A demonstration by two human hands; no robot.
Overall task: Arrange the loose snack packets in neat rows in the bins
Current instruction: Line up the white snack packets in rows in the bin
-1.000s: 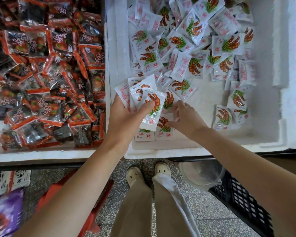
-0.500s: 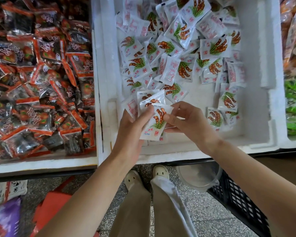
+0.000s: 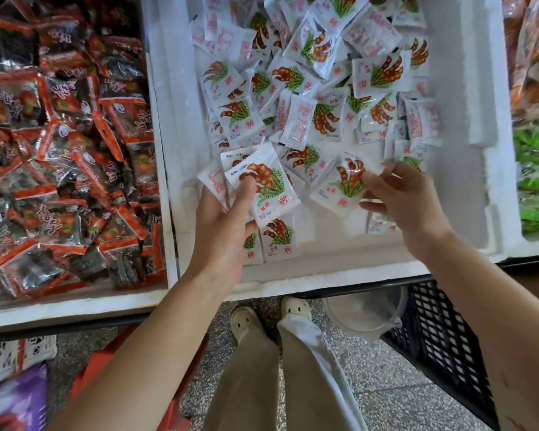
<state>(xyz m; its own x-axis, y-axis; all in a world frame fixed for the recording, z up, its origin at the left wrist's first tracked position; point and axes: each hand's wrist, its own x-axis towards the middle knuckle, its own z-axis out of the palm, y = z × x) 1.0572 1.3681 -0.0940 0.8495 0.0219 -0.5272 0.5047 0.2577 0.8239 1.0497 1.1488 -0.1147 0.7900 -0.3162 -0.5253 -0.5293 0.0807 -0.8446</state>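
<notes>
- Head view: white snack packets (image 3: 308, 88) lie heaped loose in the far half of the white foam bin (image 3: 324, 275). Two more packets (image 3: 273, 241) stand side by side against its near wall.
- The left hand (image 3: 224, 219) grips a fanned stack of packets (image 3: 268, 188), thumb on top.
- The right hand (image 3: 405, 200) pinches a single packet (image 3: 343, 188) by its edge, just beside the stack.
- Red-and-black packets (image 3: 59, 150) fill the neighbouring bin (image 3: 75, 309) on the left. A black crate (image 3: 442, 337) stands lower down at the right.
</notes>
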